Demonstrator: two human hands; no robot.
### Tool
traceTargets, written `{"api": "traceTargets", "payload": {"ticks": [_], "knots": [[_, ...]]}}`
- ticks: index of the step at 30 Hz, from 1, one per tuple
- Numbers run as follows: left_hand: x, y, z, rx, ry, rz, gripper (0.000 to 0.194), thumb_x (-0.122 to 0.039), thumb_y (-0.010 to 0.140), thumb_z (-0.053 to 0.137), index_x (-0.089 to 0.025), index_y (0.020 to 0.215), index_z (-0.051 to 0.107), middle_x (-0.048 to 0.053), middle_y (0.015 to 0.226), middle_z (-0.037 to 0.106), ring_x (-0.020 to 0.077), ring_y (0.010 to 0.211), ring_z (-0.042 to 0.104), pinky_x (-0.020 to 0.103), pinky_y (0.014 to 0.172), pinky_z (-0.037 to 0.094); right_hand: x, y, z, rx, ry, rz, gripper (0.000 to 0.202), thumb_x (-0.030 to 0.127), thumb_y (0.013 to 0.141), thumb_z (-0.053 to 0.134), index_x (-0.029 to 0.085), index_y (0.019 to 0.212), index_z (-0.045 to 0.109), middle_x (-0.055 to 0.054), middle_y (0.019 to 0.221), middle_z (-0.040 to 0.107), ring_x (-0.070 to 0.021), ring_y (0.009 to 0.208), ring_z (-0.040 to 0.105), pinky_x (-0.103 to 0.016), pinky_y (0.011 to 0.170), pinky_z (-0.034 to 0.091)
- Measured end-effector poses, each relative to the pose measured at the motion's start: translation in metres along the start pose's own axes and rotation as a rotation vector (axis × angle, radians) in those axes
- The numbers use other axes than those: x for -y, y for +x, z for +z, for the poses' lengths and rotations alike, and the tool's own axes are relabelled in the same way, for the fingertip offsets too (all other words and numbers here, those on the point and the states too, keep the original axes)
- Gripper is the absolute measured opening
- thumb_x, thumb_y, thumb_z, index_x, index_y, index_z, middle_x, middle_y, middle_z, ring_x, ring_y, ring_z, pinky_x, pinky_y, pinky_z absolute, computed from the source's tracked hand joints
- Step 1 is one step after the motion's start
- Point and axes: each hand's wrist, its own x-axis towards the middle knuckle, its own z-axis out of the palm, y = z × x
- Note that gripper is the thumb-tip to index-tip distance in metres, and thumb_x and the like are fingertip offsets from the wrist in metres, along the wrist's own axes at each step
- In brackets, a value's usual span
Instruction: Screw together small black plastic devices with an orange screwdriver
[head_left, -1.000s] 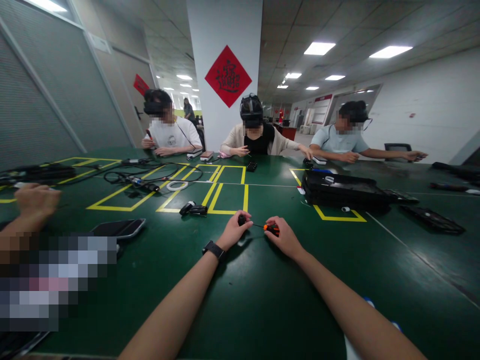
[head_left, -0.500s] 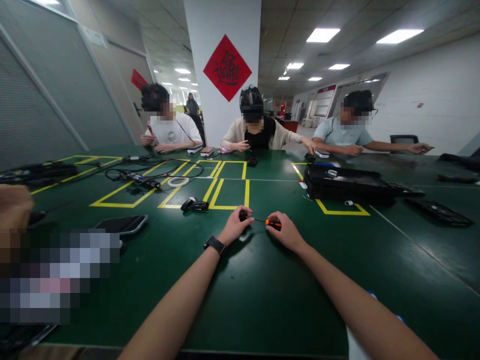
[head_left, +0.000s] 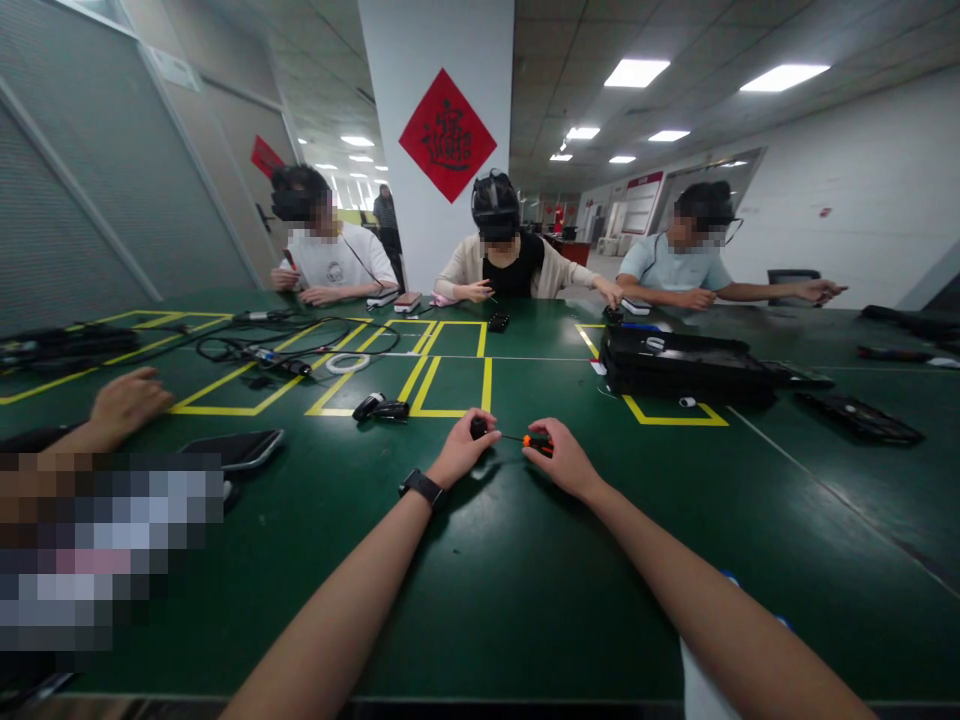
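The small black part (head_left: 478, 428) sits pinched in the left hand (head_left: 463, 452) on the green bench (head_left: 525, 580). Just beside it, the right hand (head_left: 564, 464) grips an orange-handled screwdriver (head_left: 537, 441), tip at the part; screw-work seems underway, needing steady turning.

A white pillar (head_left: 435, 140) stands behind the green table (head_left: 525, 580) under ceiling lights (head_left: 636, 72).

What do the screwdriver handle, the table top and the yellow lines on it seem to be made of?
Screwdriver in the right hand: the orange and black handle looks like moulded plastic and the thin dark shaft is probably metal.
Table: a smooth green top, perhaps a rubber mat, with a soft sheen from the lamps.
Yellow lines: flat strips, likely adhesive tape.
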Motion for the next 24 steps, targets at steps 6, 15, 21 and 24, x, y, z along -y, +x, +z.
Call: {"api": "traceTargets", "payload": {"ticks": [6, 15, 21, 24], "knots": [[-0.0028, -0.0006, -0.0014, 0.007, 0.008, 0.010, 0.025, -0.031, 0.069, 0.061, -0.018, 0.089, 0.054, 0.000, 0.080, 0.056, 0.0121, 0.074, 0.053, 0.027, 0.075, 0.040, -0.0026, 0.0043, -0.0047, 0.072, -0.026, 0.012, 0.028, 0.026, 0.087, 0.038, 0.017, 0.075, 0.061, -0.005, 0.078, 0.058, -0.0155, 0.078, 0.052, -0.030, 0.076, 0.039], [-0.0027, -0.0002, -0.0003, 0.001, -0.045, -0.036, 0.025, -0.032, 0.069, 0.061, -0.018, 0.088, 0.053, 0.001, 0.081, 0.056, 0.0116, 0.071, 0.052, 0.025, 0.066, 0.042, -0.0005, 0.0005, -0.0046, 0.068, 0.026, -0.016, 0.037, 0.031, 0.075, 0.059, 0.018, 0.109, 0.051, -0.007, 0.104, 0.055, -0.0181, 0.097, 0.049, -0.033, 0.086, 0.039], [-0.0026, 0.0001, -0.0007, -0.004, -0.047, -0.028, 0.024, -0.031, 0.068, 0.062, -0.017, 0.086, 0.053, 0.001, 0.080, 0.056, 0.0117, 0.073, 0.053, 0.025, 0.067, 0.042, -0.0024, 0.0037, -0.0042, 0.130, -0.035, -0.038, 0.025, 0.026, 0.088, 0.038, 0.018, 0.088, 0.062, -0.007, 0.094, 0.058, -0.0172, 0.093, 0.050, -0.034, 0.087, 0.037], [-0.0012, 0.0005, -0.0007, -0.011, -0.042, -0.033, 0.025, -0.030, 0.067, 0.062, -0.017, 0.087, 0.053, 0.001, 0.081, 0.057, 0.0118, 0.073, 0.053, 0.026, 0.069, 0.042, -0.0003, 0.0030, -0.0059, 0.116, -0.048, -0.037, 0.018, 0.026, 0.085, 0.045, 0.018, 0.089, 0.061, -0.006, 0.092, 0.058, -0.0170, 0.090, 0.050, -0.033, 0.083, 0.038]]}}
